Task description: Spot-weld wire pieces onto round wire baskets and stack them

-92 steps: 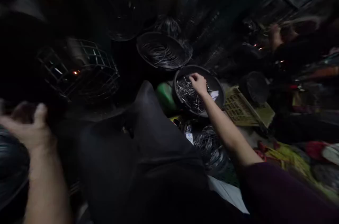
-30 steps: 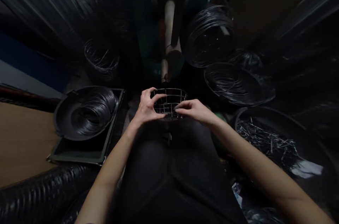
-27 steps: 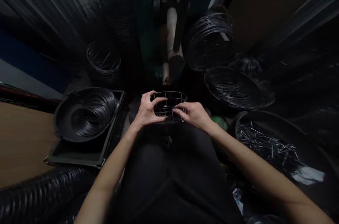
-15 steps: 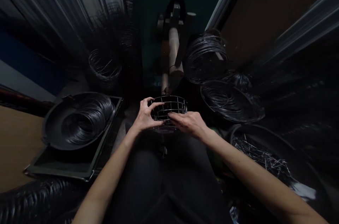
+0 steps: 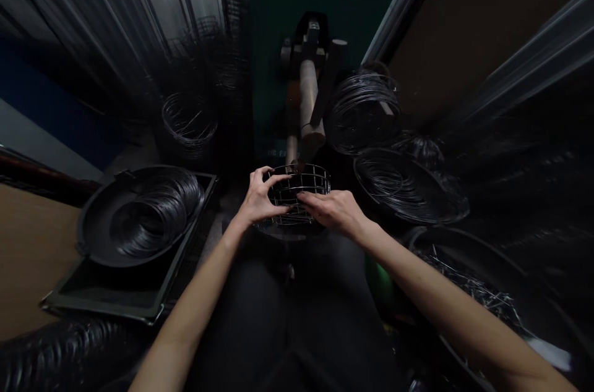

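A round wire basket [image 5: 304, 189] of thin metal rods sits in front of me, just above my lap. My left hand [image 5: 260, 197] grips its left side, fingers over the upper rings and thumb lower down. On the right, my right hand [image 5: 331, 209] is closed at the basket's near side, its fingertips pinched against the wires. Whether a loose piece of wire lies between those fingertips is too small to tell. The basket's far rim meets the lower tip of a machine arm [image 5: 291, 154]; its exact contact is hard to make out.
A green machine [image 5: 273, 2] with a thick metal cylinder [image 5: 310, 86] stands ahead. At left, a black basin [image 5: 95, 237] of wire rings rests on a crate [image 5: 116, 302]. Wire coils [image 5: 362, 95], a dish of rings [image 5: 394, 178] and a tub of short wire pieces [image 5: 524, 256] line the right.
The view has tilted up slightly, so the surroundings sit lower. Both hands keep their hold on the wire basket, which has come slightly closer to the machine arm's tip.
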Demonstrator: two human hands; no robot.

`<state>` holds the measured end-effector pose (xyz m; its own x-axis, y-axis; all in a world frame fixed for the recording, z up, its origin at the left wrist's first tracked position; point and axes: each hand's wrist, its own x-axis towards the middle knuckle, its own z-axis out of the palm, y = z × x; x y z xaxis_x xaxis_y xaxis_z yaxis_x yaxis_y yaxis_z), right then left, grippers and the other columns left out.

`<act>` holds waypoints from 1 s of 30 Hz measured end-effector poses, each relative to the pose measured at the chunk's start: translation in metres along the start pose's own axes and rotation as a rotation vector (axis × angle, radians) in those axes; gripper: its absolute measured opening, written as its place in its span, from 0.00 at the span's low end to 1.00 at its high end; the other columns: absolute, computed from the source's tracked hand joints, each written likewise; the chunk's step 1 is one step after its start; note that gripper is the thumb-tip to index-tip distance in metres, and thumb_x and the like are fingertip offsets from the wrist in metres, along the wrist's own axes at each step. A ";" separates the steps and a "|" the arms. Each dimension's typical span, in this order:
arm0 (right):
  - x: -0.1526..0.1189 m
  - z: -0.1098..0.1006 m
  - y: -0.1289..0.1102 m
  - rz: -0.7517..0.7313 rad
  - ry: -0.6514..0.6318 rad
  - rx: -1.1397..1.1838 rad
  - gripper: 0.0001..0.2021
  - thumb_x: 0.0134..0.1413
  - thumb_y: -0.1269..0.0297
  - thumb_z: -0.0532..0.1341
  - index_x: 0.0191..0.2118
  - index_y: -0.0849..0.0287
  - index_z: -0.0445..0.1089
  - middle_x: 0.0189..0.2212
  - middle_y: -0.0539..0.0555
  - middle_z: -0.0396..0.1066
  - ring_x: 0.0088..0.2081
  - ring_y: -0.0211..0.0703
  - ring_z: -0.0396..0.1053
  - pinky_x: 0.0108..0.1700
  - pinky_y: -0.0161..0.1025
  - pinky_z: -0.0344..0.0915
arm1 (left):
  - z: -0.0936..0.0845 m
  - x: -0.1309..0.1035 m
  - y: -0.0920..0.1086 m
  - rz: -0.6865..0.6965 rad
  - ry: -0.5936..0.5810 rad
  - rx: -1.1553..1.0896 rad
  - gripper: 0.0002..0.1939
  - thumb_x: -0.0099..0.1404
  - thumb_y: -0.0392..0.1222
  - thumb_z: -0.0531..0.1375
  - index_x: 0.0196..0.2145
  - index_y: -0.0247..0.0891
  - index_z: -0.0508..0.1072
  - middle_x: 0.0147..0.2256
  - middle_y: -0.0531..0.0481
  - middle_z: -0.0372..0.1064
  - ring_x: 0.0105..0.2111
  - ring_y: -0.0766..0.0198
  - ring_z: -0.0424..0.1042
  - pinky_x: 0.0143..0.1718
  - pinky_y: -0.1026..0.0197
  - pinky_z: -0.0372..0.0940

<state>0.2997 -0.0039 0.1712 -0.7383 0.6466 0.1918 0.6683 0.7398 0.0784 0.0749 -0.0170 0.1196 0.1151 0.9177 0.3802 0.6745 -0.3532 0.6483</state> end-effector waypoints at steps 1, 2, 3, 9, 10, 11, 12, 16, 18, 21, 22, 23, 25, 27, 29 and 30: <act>0.002 -0.001 0.000 -0.001 -0.006 0.004 0.16 0.66 0.61 0.54 0.53 0.48 0.74 0.44 0.49 0.79 0.26 0.38 0.74 0.24 0.35 0.51 | 0.000 0.001 -0.001 -0.002 0.003 0.001 0.36 0.46 0.46 0.74 0.54 0.48 0.73 0.55 0.43 0.54 0.58 0.45 0.57 0.61 0.39 0.58; 0.003 -0.001 0.001 -0.002 -0.013 0.010 0.16 0.66 0.61 0.54 0.53 0.48 0.74 0.44 0.49 0.79 0.26 0.38 0.74 0.24 0.35 0.51 | 0.000 0.002 -0.002 -0.005 0.005 0.002 0.36 0.46 0.46 0.74 0.54 0.49 0.73 0.55 0.44 0.54 0.58 0.45 0.57 0.62 0.39 0.58; 0.005 -0.002 0.001 -0.001 -0.020 0.016 0.16 0.66 0.60 0.54 0.52 0.48 0.74 0.44 0.49 0.79 0.26 0.38 0.74 0.24 0.36 0.51 | -0.001 0.003 -0.002 -0.008 0.007 0.003 0.36 0.46 0.45 0.74 0.54 0.49 0.73 0.55 0.44 0.54 0.58 0.45 0.57 0.62 0.39 0.58; 0.004 -0.003 0.000 0.055 -0.039 0.054 0.17 0.67 0.57 0.53 0.55 0.47 0.73 0.45 0.50 0.79 0.30 0.40 0.75 0.25 0.35 0.54 | -0.005 0.004 0.003 -0.049 -0.019 -0.053 0.35 0.46 0.46 0.74 0.53 0.49 0.73 0.52 0.45 0.56 0.56 0.48 0.60 0.62 0.41 0.59; 0.001 -0.002 -0.001 0.067 -0.020 0.067 0.17 0.67 0.57 0.53 0.55 0.48 0.73 0.46 0.51 0.78 0.32 0.40 0.75 0.26 0.35 0.55 | -0.006 0.004 0.004 -0.062 -0.024 -0.062 0.35 0.46 0.47 0.74 0.53 0.49 0.73 0.52 0.45 0.57 0.56 0.48 0.60 0.62 0.41 0.59; -0.002 -0.001 -0.002 0.087 0.010 0.080 0.17 0.68 0.56 0.53 0.56 0.48 0.73 0.47 0.51 0.78 0.33 0.40 0.75 0.27 0.35 0.56 | -0.007 0.004 0.006 -0.079 -0.026 -0.068 0.36 0.45 0.46 0.74 0.53 0.49 0.74 0.52 0.46 0.57 0.56 0.48 0.60 0.62 0.41 0.59; -0.006 0.001 -0.003 0.117 0.047 0.090 0.17 0.68 0.57 0.53 0.55 0.49 0.73 0.47 0.51 0.78 0.34 0.39 0.75 0.28 0.34 0.57 | -0.007 0.004 0.007 -0.097 -0.025 -0.071 0.36 0.44 0.46 0.75 0.53 0.50 0.74 0.52 0.46 0.57 0.56 0.48 0.60 0.62 0.41 0.59; -0.011 0.009 -0.002 0.285 0.178 0.107 0.14 0.67 0.56 0.54 0.43 0.53 0.76 0.43 0.54 0.76 0.33 0.37 0.71 0.27 0.33 0.56 | -0.007 0.012 0.006 -0.131 -0.011 -0.087 0.35 0.43 0.44 0.75 0.51 0.50 0.75 0.51 0.47 0.59 0.56 0.48 0.61 0.61 0.41 0.59; -0.006 0.013 0.002 0.334 0.194 0.129 0.13 0.66 0.55 0.56 0.41 0.54 0.76 0.40 0.55 0.74 0.32 0.38 0.70 0.26 0.33 0.55 | -0.006 0.019 0.003 -0.138 -0.001 -0.090 0.35 0.43 0.44 0.75 0.51 0.49 0.75 0.50 0.47 0.59 0.56 0.47 0.61 0.62 0.41 0.58; 0.005 0.015 0.009 0.348 0.199 0.178 0.12 0.65 0.56 0.57 0.40 0.55 0.75 0.39 0.55 0.72 0.32 0.39 0.69 0.27 0.33 0.54 | -0.007 0.030 -0.004 -0.145 0.002 -0.089 0.35 0.43 0.43 0.75 0.51 0.48 0.75 0.50 0.46 0.59 0.56 0.48 0.61 0.62 0.42 0.58; 0.008 0.015 0.011 0.346 0.205 0.197 0.12 0.65 0.56 0.57 0.40 0.55 0.75 0.39 0.55 0.72 0.32 0.38 0.68 0.28 0.33 0.55 | -0.007 0.033 -0.006 -0.134 -0.001 -0.089 0.35 0.43 0.43 0.75 0.51 0.48 0.75 0.50 0.46 0.59 0.56 0.48 0.61 0.62 0.42 0.58; 0.010 0.016 0.013 0.344 0.215 0.218 0.12 0.65 0.57 0.57 0.40 0.55 0.75 0.38 0.55 0.72 0.32 0.38 0.68 0.28 0.33 0.55 | -0.008 0.035 -0.007 -0.122 -0.004 -0.089 0.35 0.43 0.44 0.75 0.51 0.48 0.75 0.50 0.46 0.60 0.56 0.48 0.60 0.62 0.42 0.58; 0.011 0.018 0.015 0.342 0.237 0.258 0.11 0.65 0.57 0.57 0.39 0.55 0.75 0.38 0.54 0.71 0.33 0.38 0.68 0.29 0.33 0.56 | -0.008 0.037 -0.011 -0.102 -0.012 -0.082 0.35 0.43 0.47 0.75 0.51 0.47 0.75 0.49 0.46 0.61 0.56 0.48 0.60 0.62 0.42 0.58; 0.014 0.021 0.017 0.356 0.264 0.284 0.11 0.63 0.57 0.58 0.39 0.55 0.75 0.37 0.54 0.70 0.33 0.39 0.68 0.30 0.34 0.57 | -0.009 0.041 -0.014 -0.102 -0.018 -0.066 0.36 0.43 0.48 0.75 0.52 0.47 0.74 0.49 0.46 0.61 0.56 0.49 0.61 0.61 0.43 0.58; 0.021 0.024 0.020 0.386 0.290 0.309 0.09 0.62 0.58 0.60 0.38 0.56 0.75 0.36 0.54 0.70 0.33 0.40 0.67 0.31 0.34 0.58 | -0.009 0.048 -0.017 -0.110 -0.027 -0.053 0.36 0.44 0.47 0.75 0.53 0.48 0.74 0.50 0.47 0.61 0.55 0.50 0.61 0.61 0.45 0.59; 0.026 0.025 0.022 0.405 0.298 0.326 0.08 0.61 0.59 0.61 0.38 0.56 0.75 0.36 0.54 0.70 0.33 0.40 0.67 0.32 0.35 0.59 | -0.010 0.053 -0.018 -0.112 -0.035 -0.051 0.35 0.45 0.46 0.74 0.53 0.48 0.74 0.50 0.47 0.61 0.56 0.50 0.61 0.62 0.45 0.58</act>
<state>0.2926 0.0334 0.1539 -0.3415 0.8439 0.4138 0.7940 0.4947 -0.3535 0.0617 0.0367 0.1349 0.0670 0.9575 0.2804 0.6465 -0.2558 0.7187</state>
